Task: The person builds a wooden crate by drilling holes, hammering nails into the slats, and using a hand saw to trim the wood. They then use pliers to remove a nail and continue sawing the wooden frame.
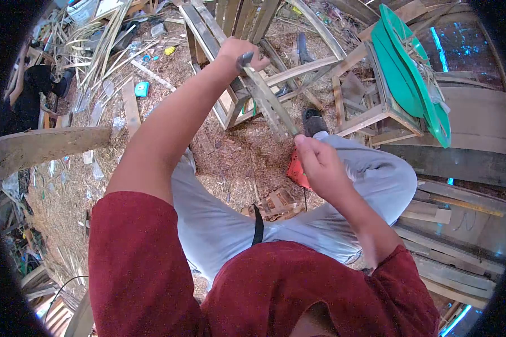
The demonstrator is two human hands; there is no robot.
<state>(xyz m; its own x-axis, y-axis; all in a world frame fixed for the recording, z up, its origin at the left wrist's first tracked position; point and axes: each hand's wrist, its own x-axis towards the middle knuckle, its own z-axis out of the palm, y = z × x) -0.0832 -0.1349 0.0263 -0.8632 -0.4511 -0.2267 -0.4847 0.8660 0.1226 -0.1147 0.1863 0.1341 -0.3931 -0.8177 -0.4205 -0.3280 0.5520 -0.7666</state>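
Note:
My right hand (320,165) is closed round the lower end of a hammer's handle. The hammer (272,102) slants up and left, its dark metal head (245,59) beside my left wrist. Ahead of me stands a slatted wooden frame (227,115), like an unfinished chair. My left hand (242,51) is closed over its upper part, with some fingers hidden behind the wrist and the wood.
A second wooden frame (376,118) at the right carries green plastic chair parts (402,73). Wood shavings (225,163) cover the floor. A red-orange box (297,171) lies by my knee. Thin wood strips (104,42) are heaped at upper left, near another person (31,95).

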